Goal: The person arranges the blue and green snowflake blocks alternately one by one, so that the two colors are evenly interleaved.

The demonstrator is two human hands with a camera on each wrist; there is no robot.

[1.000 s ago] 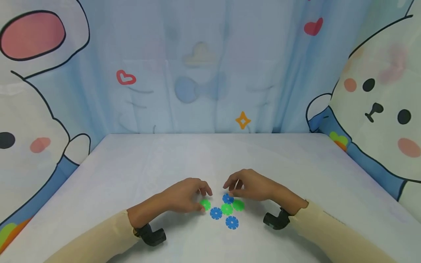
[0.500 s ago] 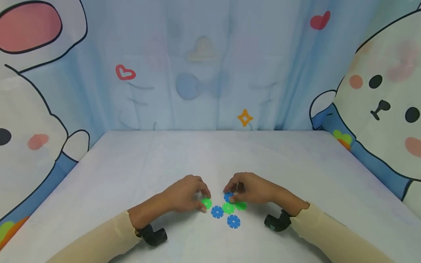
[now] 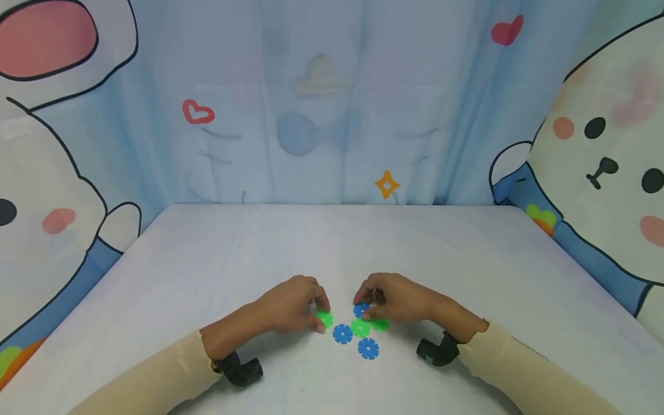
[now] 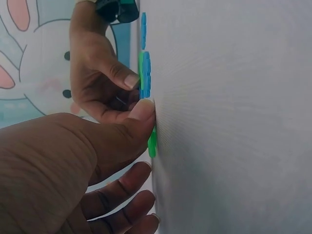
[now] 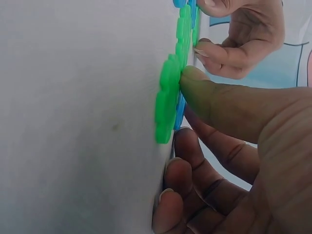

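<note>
Several flat, notched plastic building discs lie together on the white table. My left hand (image 3: 294, 304) has its thumb and index finger around the edges of the leftmost green disc (image 3: 325, 319), low at the tabletop. With thumb and fingertips my right hand (image 3: 399, 297) pinches the far blue disc (image 3: 361, 310), its thumb partly covering it. A green disc (image 5: 168, 100) beside the right thumb shows edge-on in the right wrist view. Between the hands lie a middle green disc (image 3: 360, 328) and a blue disc (image 3: 342, 334). Another blue disc (image 3: 368, 349) is nearest me.
The white table (image 3: 233, 242) reaches back to a light blue curtain (image 3: 321, 115) with printed hearts and cartoon animals. Black wrist cameras (image 3: 240, 370) sit under both cuffs, close above the tabletop.
My right hand has come down slightly, and its thumb and fingers have closed on the far blue disc. My left thumb and fingers have settled around the green disc. The view has tilted a little.
</note>
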